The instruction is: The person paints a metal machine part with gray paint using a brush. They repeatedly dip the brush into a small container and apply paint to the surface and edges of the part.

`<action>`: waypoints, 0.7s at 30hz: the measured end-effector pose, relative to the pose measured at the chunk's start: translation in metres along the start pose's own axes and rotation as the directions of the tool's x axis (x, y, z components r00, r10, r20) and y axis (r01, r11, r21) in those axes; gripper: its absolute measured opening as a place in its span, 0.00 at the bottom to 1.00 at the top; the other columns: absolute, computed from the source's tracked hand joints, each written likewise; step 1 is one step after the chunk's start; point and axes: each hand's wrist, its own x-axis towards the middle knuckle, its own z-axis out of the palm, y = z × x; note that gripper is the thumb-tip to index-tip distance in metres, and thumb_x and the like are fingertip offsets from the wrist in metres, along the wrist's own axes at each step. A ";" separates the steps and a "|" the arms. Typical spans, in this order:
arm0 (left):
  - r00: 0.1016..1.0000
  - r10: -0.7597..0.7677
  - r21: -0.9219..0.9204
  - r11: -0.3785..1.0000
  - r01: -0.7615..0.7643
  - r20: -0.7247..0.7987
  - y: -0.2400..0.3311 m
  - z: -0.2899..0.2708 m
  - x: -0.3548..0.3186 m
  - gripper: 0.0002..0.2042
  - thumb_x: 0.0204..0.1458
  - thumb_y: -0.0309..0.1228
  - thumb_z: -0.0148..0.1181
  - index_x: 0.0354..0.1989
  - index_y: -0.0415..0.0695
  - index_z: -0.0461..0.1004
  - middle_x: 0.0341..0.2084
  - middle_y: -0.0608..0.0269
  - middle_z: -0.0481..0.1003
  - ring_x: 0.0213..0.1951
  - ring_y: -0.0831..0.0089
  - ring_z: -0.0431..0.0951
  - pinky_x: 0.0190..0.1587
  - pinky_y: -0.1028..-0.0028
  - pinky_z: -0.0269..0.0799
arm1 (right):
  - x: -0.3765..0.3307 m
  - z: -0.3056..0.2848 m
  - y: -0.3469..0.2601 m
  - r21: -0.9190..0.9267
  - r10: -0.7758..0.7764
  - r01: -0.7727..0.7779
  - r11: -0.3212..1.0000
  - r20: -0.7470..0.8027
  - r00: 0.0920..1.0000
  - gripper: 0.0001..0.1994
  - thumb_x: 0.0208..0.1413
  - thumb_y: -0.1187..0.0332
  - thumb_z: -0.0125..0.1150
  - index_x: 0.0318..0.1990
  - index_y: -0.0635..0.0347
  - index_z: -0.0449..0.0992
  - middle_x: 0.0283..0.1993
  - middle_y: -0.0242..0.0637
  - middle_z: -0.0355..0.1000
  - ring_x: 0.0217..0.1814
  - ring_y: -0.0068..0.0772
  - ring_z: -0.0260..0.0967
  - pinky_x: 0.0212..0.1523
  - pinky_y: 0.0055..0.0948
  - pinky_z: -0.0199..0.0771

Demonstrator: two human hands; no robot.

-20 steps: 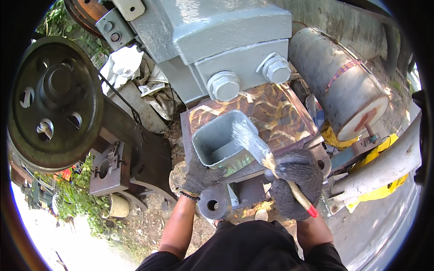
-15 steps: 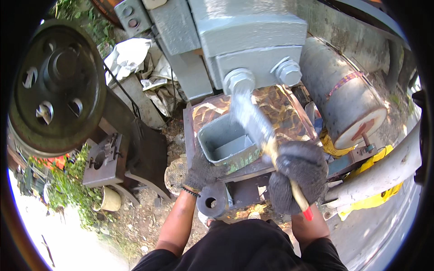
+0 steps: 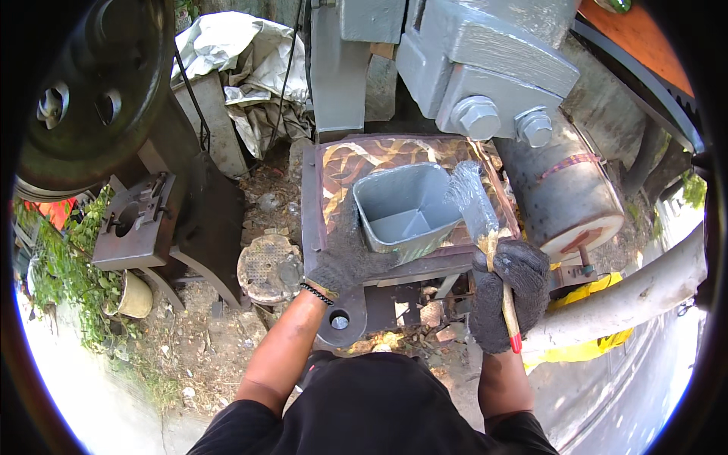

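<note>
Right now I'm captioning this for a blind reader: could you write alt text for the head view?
A gloved right hand holds a paintbrush beside a grey paint tub, which the gloved left hand steadies, on a patterned sheet under grey bolted machinery.

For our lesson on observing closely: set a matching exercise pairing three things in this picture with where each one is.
Things:
1. paintbrush
2. grey tub
3. large wheel

Places:
A. upper left, beside the crumpled sheet
B. in the gloved right hand
C. steadied by the gloved left hand on the patterned board

Pairs: 1-B, 2-C, 3-A
</note>
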 end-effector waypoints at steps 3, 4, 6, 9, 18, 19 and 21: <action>1.000 -0.007 -0.054 0.999 0.008 0.016 -0.003 0.000 0.000 0.64 0.36 0.45 0.85 0.79 0.41 0.45 0.71 0.46 0.59 0.73 0.50 0.60 0.75 0.57 0.58 | -0.002 0.017 -0.007 -0.008 -0.016 0.016 1.000 -0.031 0.999 0.10 0.58 0.74 0.66 0.46 0.58 0.77 0.48 0.44 0.77 0.51 0.46 0.77 0.52 0.44 0.81; 1.000 -0.001 -0.091 0.996 0.003 0.020 -0.003 0.000 0.000 0.64 0.36 0.45 0.85 0.79 0.41 0.45 0.71 0.46 0.59 0.73 0.50 0.60 0.75 0.57 0.58 | -0.002 0.022 -0.009 -0.036 -0.024 0.023 0.999 -0.022 0.999 0.07 0.63 0.75 0.62 0.47 0.60 0.76 0.49 0.46 0.76 0.52 0.46 0.77 0.54 0.45 0.82; 1.000 -0.011 -0.090 0.996 0.013 0.025 -0.003 0.001 0.003 0.65 0.35 0.46 0.86 0.78 0.39 0.45 0.71 0.45 0.59 0.73 0.50 0.61 0.75 0.57 0.58 | -0.002 0.031 -0.009 -0.069 0.025 -0.027 0.997 -0.034 0.999 0.07 0.64 0.76 0.60 0.47 0.61 0.75 0.51 0.47 0.75 0.52 0.44 0.76 0.49 0.41 0.85; 1.000 -0.011 -0.018 1.000 0.011 0.018 -0.003 0.001 0.004 0.65 0.34 0.48 0.86 0.77 0.37 0.45 0.71 0.42 0.59 0.72 0.47 0.62 0.74 0.56 0.60 | -0.001 0.034 -0.005 -0.158 0.076 -0.081 0.984 -0.039 0.996 0.06 0.66 0.77 0.56 0.49 0.63 0.74 0.55 0.50 0.72 0.53 0.42 0.76 0.44 0.35 0.89; 1.000 0.009 -0.229 0.973 -0.003 0.026 -0.011 0.002 0.011 0.65 0.34 0.46 0.86 0.77 0.36 0.46 0.69 0.42 0.61 0.71 0.48 0.64 0.74 0.57 0.60 | 0.009 0.044 -0.014 -0.096 0.244 -0.273 0.957 -0.242 0.939 0.08 0.69 0.74 0.53 0.52 0.65 0.71 0.55 0.48 0.74 0.51 0.40 0.76 0.56 0.41 0.79; 1.000 0.005 -0.250 0.968 0.002 0.027 -0.009 0.002 0.010 0.65 0.34 0.46 0.86 0.77 0.36 0.46 0.69 0.42 0.61 0.71 0.49 0.64 0.74 0.57 0.60 | 0.009 0.050 -0.020 -0.039 0.276 -0.293 0.955 -0.236 0.932 0.07 0.69 0.74 0.54 0.50 0.64 0.73 0.53 0.48 0.75 0.49 0.41 0.77 0.55 0.44 0.79; 0.999 0.025 -0.211 0.977 -0.020 0.022 -0.003 0.001 0.005 0.64 0.33 0.46 0.86 0.77 0.35 0.47 0.68 0.43 0.62 0.70 0.49 0.65 0.73 0.57 0.61 | 0.011 0.054 -0.033 -0.014 0.147 -0.153 0.988 -0.189 0.971 0.06 0.67 0.73 0.57 0.47 0.64 0.75 0.50 0.47 0.76 0.47 0.44 0.77 0.54 0.47 0.79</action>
